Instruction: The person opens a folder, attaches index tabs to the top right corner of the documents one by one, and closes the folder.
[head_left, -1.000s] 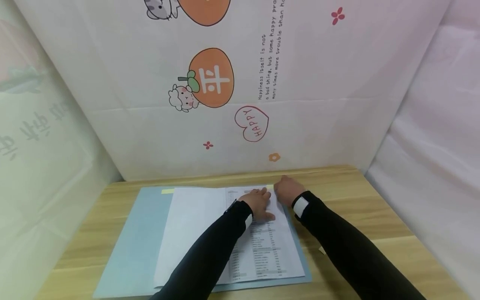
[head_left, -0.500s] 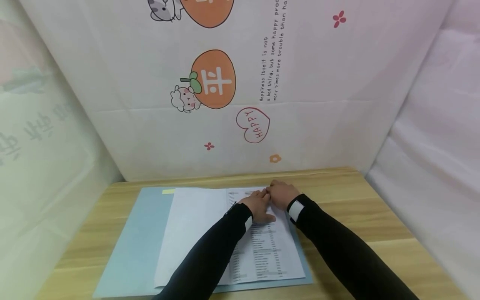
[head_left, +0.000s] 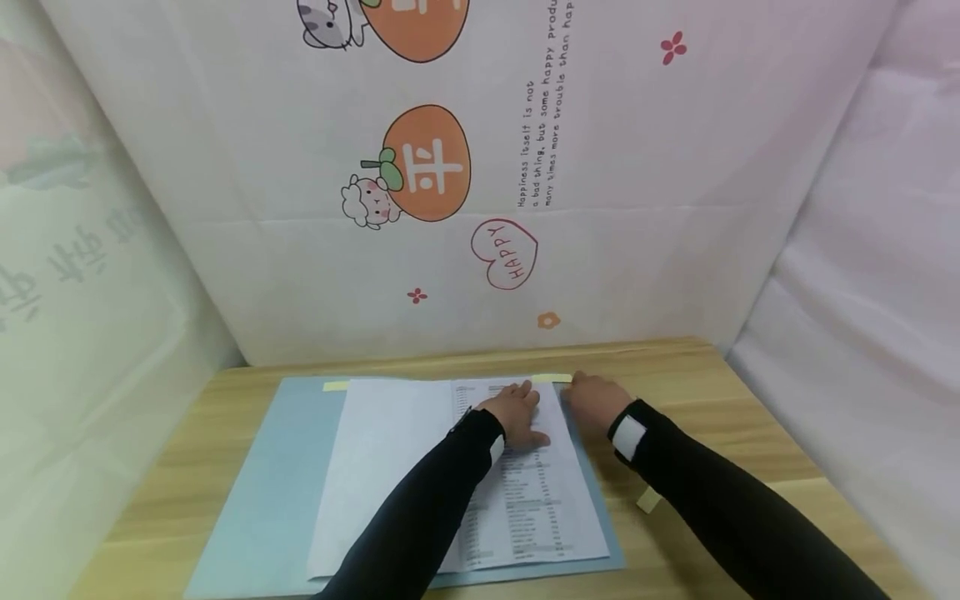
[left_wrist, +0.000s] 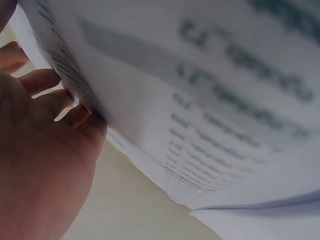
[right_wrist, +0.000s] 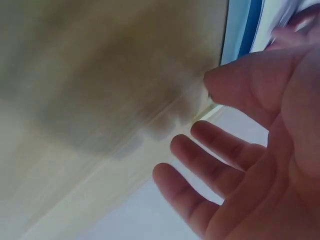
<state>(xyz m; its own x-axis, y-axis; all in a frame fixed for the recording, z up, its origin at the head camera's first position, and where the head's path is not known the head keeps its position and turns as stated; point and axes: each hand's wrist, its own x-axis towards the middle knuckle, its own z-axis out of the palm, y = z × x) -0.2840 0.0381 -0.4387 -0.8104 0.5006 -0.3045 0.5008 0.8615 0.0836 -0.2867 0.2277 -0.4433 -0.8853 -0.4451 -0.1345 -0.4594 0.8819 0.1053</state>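
Two printed white sheets (head_left: pixel 592 533), one blank on its upper face, lie on a light blue folder (head_left: pixel 255 517) opened flat. My left hand (head_left: pixel 516 415) rests on the upper part of the right printed page, fingers spread and straight. In the left wrist view, the left hand (left_wrist: pixel 45 150) touches the printed page with its fingertips. Across the page's top right corner runs a pale yellow strip of tape (head_left: pixel 551 378). My right hand (head_left: pixel 598 404) pinches its right end between thumb and forefinger. The right wrist view shows the right hand's (right_wrist: pixel 250 150) other fingers loosely bent; its forefinger is mostly hidden.
Another yellow strip (head_left: pixel 335 386) sits on the folder's top left edge. A small pale yellow piece (head_left: pixel 648 499) lies on the wooden table (head_left: pixel 720 417), by the right sleeve. White printed cloth (head_left: pixel 622 250) hangs behind and at both sides.
The right hand moved left over the page's top corner, then back right, uncovering the tape across the corner. The left hand has stayed on the page.
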